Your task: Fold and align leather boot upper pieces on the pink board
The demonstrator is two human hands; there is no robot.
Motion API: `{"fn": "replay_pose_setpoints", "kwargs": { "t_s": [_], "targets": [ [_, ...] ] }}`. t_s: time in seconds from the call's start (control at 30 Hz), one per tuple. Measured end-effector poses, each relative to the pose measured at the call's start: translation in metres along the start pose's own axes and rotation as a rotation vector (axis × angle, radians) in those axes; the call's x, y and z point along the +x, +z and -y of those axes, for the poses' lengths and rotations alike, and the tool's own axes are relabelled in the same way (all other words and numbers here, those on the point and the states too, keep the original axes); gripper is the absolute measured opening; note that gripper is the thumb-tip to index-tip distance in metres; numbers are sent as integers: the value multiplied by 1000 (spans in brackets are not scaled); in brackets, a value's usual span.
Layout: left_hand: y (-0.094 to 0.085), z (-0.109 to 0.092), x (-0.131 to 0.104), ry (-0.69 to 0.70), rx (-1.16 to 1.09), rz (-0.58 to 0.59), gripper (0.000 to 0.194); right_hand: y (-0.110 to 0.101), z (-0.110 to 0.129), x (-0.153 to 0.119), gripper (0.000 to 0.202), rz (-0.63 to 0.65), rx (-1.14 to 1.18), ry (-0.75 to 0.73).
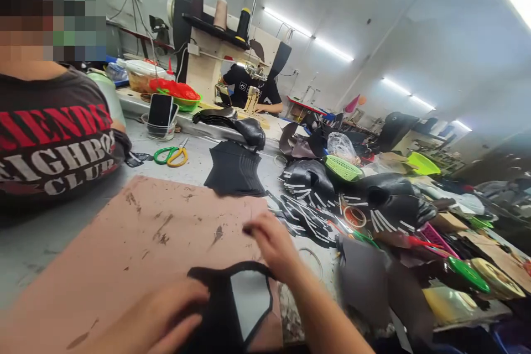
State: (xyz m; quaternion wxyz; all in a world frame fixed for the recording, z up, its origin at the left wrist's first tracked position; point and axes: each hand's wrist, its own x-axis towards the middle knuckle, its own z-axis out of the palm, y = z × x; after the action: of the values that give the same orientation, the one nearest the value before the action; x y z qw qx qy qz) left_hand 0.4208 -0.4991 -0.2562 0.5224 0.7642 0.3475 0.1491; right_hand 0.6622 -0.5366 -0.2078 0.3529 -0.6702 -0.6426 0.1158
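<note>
A black shaped piece with a pale grey panel [251, 297] lies near me on a stained pinkish-brown board [166, 227]. My left hand [166, 310] rests at the left edge of this piece, fingers stretched out and somewhat blurred. Above its right edge is my right hand [276, 246], pointing left with the fingers drawn together. Something small and dark shows at those fingertips; whether it is held or a stain is unclear. Just beyond the board lies a fanned stack of black cut pieces [235, 168].
Green-and-yellow-handled scissors [172, 155] and a phone [160, 110] in a clear container are beyond the board. A co-worker [58, 133] sits at left, another person [253, 88] behind a machine. Black pieces with white strips [309, 182] and a green basket [343, 167] crowd the right.
</note>
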Motion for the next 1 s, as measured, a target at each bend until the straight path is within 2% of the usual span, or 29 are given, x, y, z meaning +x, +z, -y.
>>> {"fn": "replay_pose_setpoints", "kwargs": {
  "t_s": [0.03, 0.13, 0.27, 0.33, 0.47, 0.6, 0.67, 0.73, 0.83, 0.93, 1.0],
  "targets": [
    [-2, -9, 5, -18, -69, 18, 32, 7, 12, -18, 23, 16, 142, -58],
    [1, -34, 17, -65, -304, 67, 30, 27, 38, -58, 14, -44, 360, 6],
    [11, -50, 15, -145, -352, 51, 26, 43, 47, -69, 5, -133, 384, 133],
    [14, -50, 12, -114, -293, 40, 24, 45, 46, -68, 6, -137, 339, 104],
    [16, -42, 10, -66, -127, 18, 20, 45, 46, -67, 10, -169, 84, -106],
    [18, -38, 9, -51, 7, 11, 23, 51, 50, -72, 15, -260, -222, -276],
    [18, -38, 8, -48, 5, 22, 24, 55, 49, -74, 16, -323, -238, -302],
    [19, -40, 7, -57, -49, 38, 24, 58, 47, -76, 16, -344, -86, -230],
    [21, -45, 7, -110, -259, 82, 22, 58, 43, -77, 10, -270, 407, 77],
    [21, -49, 6, -359, -591, 130, 25, 50, 36, -83, 14, -279, 1001, 368],
    [17, -47, 4, -525, -767, 105, 30, 38, 27, -95, 21, -322, 1240, 431]
  ]
}}
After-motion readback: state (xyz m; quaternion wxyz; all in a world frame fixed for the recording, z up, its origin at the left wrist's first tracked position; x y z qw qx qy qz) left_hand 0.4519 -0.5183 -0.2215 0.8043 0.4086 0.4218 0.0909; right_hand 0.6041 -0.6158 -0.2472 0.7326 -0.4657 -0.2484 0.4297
